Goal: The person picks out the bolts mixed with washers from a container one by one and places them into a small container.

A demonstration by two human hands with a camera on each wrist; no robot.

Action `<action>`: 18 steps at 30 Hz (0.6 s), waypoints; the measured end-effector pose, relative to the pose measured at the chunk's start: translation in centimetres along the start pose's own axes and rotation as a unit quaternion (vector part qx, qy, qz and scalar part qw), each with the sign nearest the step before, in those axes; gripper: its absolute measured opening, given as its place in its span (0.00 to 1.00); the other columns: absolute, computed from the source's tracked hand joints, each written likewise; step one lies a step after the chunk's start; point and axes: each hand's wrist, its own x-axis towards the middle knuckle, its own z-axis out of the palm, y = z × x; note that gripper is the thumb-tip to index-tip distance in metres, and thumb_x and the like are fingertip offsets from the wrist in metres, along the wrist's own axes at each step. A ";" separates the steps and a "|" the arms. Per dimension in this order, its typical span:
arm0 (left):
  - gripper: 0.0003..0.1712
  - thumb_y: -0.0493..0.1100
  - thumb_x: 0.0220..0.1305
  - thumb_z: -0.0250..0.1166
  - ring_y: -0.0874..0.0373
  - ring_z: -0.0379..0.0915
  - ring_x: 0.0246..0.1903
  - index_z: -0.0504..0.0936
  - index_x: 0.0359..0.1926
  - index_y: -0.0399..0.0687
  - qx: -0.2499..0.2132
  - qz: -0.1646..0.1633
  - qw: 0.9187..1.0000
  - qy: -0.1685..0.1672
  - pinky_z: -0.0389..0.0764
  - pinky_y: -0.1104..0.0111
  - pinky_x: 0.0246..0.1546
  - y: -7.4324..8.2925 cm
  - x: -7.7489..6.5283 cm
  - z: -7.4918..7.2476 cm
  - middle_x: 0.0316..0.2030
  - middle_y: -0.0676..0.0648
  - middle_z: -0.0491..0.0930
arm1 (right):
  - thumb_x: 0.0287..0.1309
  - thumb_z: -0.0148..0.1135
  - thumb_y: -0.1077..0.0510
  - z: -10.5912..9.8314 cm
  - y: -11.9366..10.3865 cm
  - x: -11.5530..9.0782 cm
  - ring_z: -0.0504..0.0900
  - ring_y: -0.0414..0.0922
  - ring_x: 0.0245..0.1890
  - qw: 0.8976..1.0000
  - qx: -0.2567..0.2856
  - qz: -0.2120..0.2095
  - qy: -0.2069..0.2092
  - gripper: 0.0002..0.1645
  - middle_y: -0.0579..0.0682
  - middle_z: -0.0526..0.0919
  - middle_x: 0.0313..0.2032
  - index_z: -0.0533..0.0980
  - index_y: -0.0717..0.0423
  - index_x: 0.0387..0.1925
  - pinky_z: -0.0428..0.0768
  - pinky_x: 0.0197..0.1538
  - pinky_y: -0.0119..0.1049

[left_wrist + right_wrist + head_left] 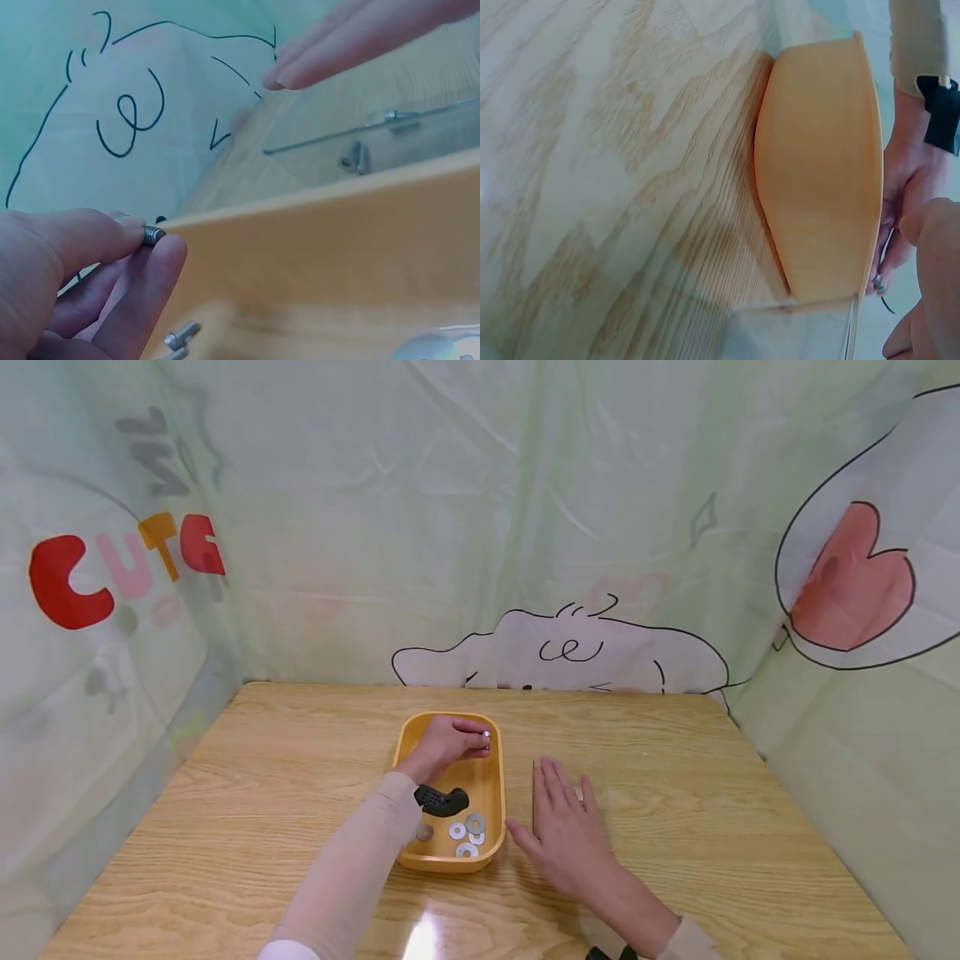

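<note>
Silver and threaded, 1 screw [155, 235] is pinched between thumb and finger of the left hand [444, 743], at the far right corner of the orange tray [442, 863]. Below that grip, 2 loose screws [181, 335] lie in the tray. Near its near right corner sit 4 flat washers [482, 822]. Just beyond the tray's right edge, the right hand [567, 839], fingers outstretched and free, is over a clear box [330, 138] with screws showing.

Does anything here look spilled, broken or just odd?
Nothing stands out. The orange tray sits upright, the washers in view lie inside it, and the left hand pinches a small screw.
</note>
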 end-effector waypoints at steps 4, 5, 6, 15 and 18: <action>0.15 0.30 0.64 0.64 0.45 0.86 0.45 0.83 0.51 0.30 0.006 0.011 1.000 -0.010 0.82 0.54 0.56 0.6 0.0 0.1 0.47 0.34 0.84 | 0.69 0.49 0.33 -0.1 0.6 -0.3 0.46 0.58 0.78 1.000 -0.005 0.013 0.000 0.51 0.63 0.48 0.77 0.51 0.68 0.75 0.45 0.77 0.66; 0.15 0.30 0.64 0.64 0.44 0.86 0.45 0.83 0.51 0.31 0.008 0.012 1.000 -0.014 0.82 0.54 0.56 0.7 -0.1 0.2 0.47 0.34 0.84 | 0.69 0.49 0.33 -0.2 0.8 -0.4 0.46 0.58 0.78 1.000 -0.006 0.016 -0.001 0.52 0.63 0.48 0.77 0.51 0.68 0.75 0.44 0.77 0.66; 0.15 0.31 0.64 0.64 0.44 0.85 0.46 0.83 0.51 0.31 0.010 0.013 1.000 -0.018 0.82 0.54 0.56 0.9 -0.2 0.3 0.48 0.34 0.84 | 0.69 0.48 0.33 -0.2 0.9 -0.4 0.46 0.58 0.78 1.000 -0.008 0.019 -0.002 0.52 0.63 0.48 0.77 0.51 0.68 0.75 0.44 0.77 0.66; 0.14 0.31 0.64 0.65 0.47 0.86 0.43 0.84 0.50 0.34 0.007 0.010 0.999 -0.041 0.83 0.56 0.54 1.8 -0.3 1.8 0.50 0.32 0.82 | 0.70 0.46 0.32 -0.6 2.4 -1.1 0.46 0.60 0.78 1.000 -0.005 0.030 0.002 0.52 0.64 0.48 0.77 0.51 0.69 0.74 0.42 0.76 0.67; 0.14 0.32 0.64 0.65 0.47 0.86 0.43 0.84 0.51 0.34 0.007 0.008 0.999 -0.049 0.86 0.60 0.50 1.9 -0.2 2.5 0.49 0.33 0.83 | 0.70 0.48 0.34 -0.6 2.9 -1.3 0.46 0.61 0.78 0.999 -0.001 0.033 0.008 0.51 0.65 0.49 0.77 0.52 0.70 0.74 0.42 0.76 0.67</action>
